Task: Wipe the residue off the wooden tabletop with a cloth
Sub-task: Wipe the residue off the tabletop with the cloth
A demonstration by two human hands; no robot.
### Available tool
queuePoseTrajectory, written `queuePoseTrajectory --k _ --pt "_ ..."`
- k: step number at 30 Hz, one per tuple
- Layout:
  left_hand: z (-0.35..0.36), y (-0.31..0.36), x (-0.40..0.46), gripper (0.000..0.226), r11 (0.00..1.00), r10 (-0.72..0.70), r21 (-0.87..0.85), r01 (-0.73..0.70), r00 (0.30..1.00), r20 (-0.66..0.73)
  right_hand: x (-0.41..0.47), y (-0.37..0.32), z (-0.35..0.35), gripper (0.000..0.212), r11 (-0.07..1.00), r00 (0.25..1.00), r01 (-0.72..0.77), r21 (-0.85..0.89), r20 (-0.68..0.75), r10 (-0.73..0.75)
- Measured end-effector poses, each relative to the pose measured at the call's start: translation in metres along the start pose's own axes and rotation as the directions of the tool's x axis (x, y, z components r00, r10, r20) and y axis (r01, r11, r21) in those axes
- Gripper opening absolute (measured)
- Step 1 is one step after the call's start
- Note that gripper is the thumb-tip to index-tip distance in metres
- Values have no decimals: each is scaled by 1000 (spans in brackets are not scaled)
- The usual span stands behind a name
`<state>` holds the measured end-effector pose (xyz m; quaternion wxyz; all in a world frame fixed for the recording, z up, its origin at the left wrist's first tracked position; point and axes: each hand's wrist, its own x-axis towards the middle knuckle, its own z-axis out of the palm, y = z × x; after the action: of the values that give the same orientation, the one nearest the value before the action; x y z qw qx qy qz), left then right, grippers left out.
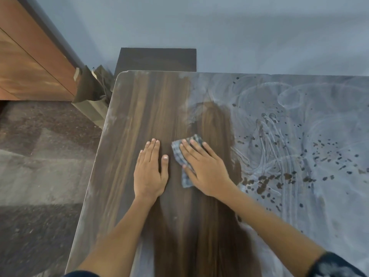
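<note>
Far left, on my feed: wooden cabinet, with a speckled carpet floor below it. Next, folded brown paper bags standing beside the table's far-left corner. Behind that corner, a dark square panel against the grey wall.

Wooden tabletop: its left part shows bare dark grain.

Left hand: flat on the bare wood, palm down, fingers straight and together, holding nothing.

Cloth: blue-grey checked, lying on the tabletop just right of the left hand, near the edge of the wiped area.

Right hand: I see it pressing on the cloth, fingers spread and straight.

Residue: whitish film with swirl marks and dark specks, covering the tabletop's right part.
</note>
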<state>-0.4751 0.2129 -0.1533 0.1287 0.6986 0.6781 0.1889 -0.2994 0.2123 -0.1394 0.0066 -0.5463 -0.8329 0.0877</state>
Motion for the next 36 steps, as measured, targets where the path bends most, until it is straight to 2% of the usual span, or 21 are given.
queuePoseTrajectory --k 4,6,8,10,12,14,16,17,18,20,23,25,26,27,28,29,30,31,32,34,36 --pt "3 -1 0 59 1000 2 8 -2 1000 -9 34 44 -13 58 996 999 -42 -82 25 45" --pt "4 -1 1 58 1000 -2 9 2 1000 -18 82 64 -21 56 978 980 -198 -70 -24 197" --pt "4 -1 1 58 1000 -4 10 4 1000 -21 128 74 -27 57 931 930 -365 -3 -51 365" --pt "4 -1 1 58 1000 -4 4 4 1000 -20 161 68 -29 59 885 886 -460 65 -37 463" --pt "4 -1 2 58 1000 -9 -10 9 1000 -24 166 46 -26 61 911 912 -404 82 -33 408" --pt "4 -1 1 58 1000 -15 -23 14 999 -32 139 21 -20 61 983 983 -179 40 -41 180" --pt "4 -2 0 58 999 -18 -27 17 999 -33 90 7 -12 61 999 999 38 9 -17 -38" --pt "4 -2 -1 58 1000 -17 -26 16 999 -33 64 6 -9 61 996 996 87 7 -9 -87" --pt "4 -3 -1 58 1000 -14 -26 13 999 -35 42 11 -8 61 996 996 91 13 -1 -91" --pt "5 -2 0 58 999 -20 -33 19 999 -37 24 38 -10 62 999 1000 3 -45 8 -3" --pt "5 -1 1 58 999 -21 -28 20 999 -34 59 82 -21 66 957 960 -278 -83 10 280" --pt "4 -2 0 60 1000 -13 -28 12 999 -37 95 86 -34 73 896 902 -430 106 86 423" --pt "3 1 0 62 999 -31 -45 29 998 -46 106 81 -43 74 841 897 -442 312 157 413" --pt "1 8 1 64 992 -89 -93 82 994 -63 110 76 -51 71 716 915 -399 573 196 353" --pt "-2 20 6 63 975 -165 -166 149 982 -92 105 71 -60 65 505 929 -343 792 207 306" --pt "-4 36 14 59 952 -227 -238 192 965 -133 92 66 -67 59 322 936 -278 905 180 303" --pt "-5 55 24 52 944 -237 -274 181 954 -185 73 62 -71 54 244 923 -221 944 122 366" --pt "-4 76 36 45 959 -175 -261 114 958 -226 52 61 -69 47 272 882 -193 943 45 470" --pt "-1 95 49 40 978 -65 -209 18 973 -221 31 63 -59 40 351 834 -181 919 -46 550" --pt "13 126 73 44 992 108 -70 -110 994 -32 -1 64 -33 37 521 808 -262 812 -110 578" --pt "35 135 97 51 991 101 75 -114 982 162 -16 63 -6 39 725 849 -326 606 -149 506"
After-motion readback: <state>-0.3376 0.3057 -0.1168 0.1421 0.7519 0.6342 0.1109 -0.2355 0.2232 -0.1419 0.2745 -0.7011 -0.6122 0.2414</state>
